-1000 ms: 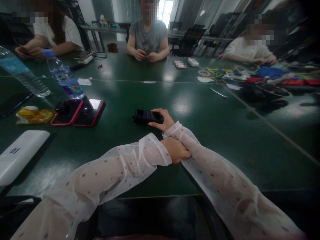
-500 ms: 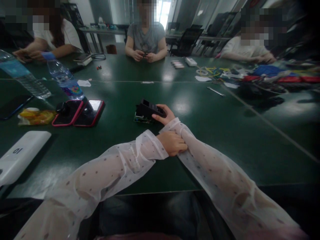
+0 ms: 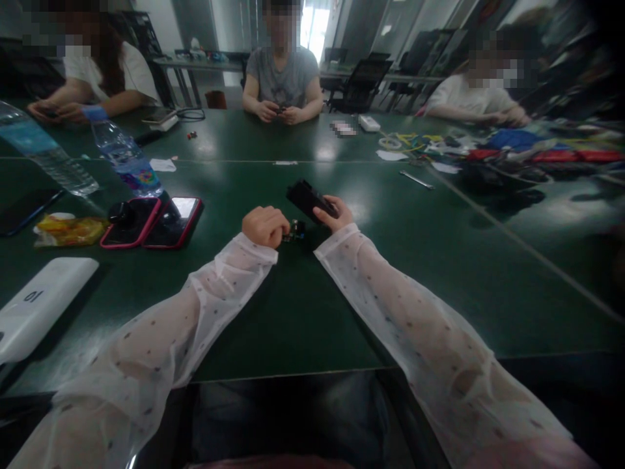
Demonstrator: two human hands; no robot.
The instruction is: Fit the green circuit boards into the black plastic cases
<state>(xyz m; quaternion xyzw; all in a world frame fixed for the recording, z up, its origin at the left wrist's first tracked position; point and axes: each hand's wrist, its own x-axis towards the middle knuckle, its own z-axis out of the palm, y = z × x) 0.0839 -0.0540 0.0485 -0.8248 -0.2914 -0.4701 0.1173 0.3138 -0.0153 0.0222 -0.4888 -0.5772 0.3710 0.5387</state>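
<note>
My right hand (image 3: 336, 213) is closed around a black plastic housing (image 3: 308, 197), which is lifted and tilted over the table. Just left of it, my left hand (image 3: 266, 227) has its fingers curled on the edge of a small green circuit board (image 3: 295, 231). The board sits low, near the table surface, below the housing and apart from it. Its left part is hidden behind my fingers. Sheer white dotted sleeves cover both my forearms.
Two phones (image 3: 173, 223) in pink-red cases, a snack packet (image 3: 71, 231), water bottles (image 3: 124, 156) and a white device (image 3: 46, 306) stand or lie on the left. A wrench (image 3: 416, 180) and tangled cables (image 3: 512, 146) are at right. Three people sit across the green table (image 3: 234, 319).
My left hand has left my right sleeve and moved to the circuit board. My right hand has raised and tilted the black housing, which has come away from the board.
</note>
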